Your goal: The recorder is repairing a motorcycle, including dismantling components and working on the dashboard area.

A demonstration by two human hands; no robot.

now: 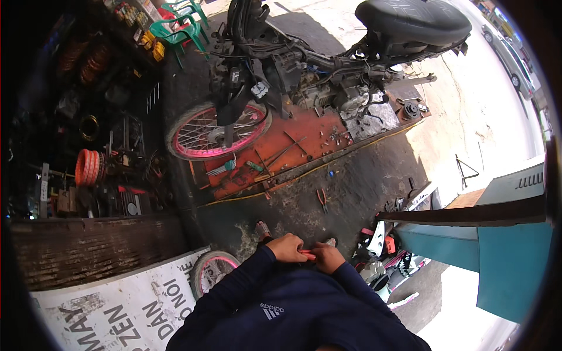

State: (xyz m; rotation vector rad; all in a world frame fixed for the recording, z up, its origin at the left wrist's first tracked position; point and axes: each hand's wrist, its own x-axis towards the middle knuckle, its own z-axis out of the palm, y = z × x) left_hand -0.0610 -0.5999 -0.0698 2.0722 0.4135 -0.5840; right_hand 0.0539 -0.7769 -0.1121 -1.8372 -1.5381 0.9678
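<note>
In front of my waist, my left hand [286,248] and my right hand [328,257] come close together, both with fingers closed. Between them shows a small orange-red object [307,255]. Its ends are covered by my fingers, so its kind cannot be made out. On the dark floor beyond my feet lie pliers with orange handles [322,200]. Past them a partly stripped motorcycle [328,76] stands over a red work platform [281,146], its front wheel [219,130] with a pink rim turned to the left.
Rods, a green-handled tool [254,166] and small metal parts [335,137] are scattered on the platform. A loose pink-rimmed wheel [214,272] leans by a white sign [117,310] at left. Removed body panels [386,251] lie at right, beside a teal cabinet [509,257]. Green chairs [178,32] stand far left.
</note>
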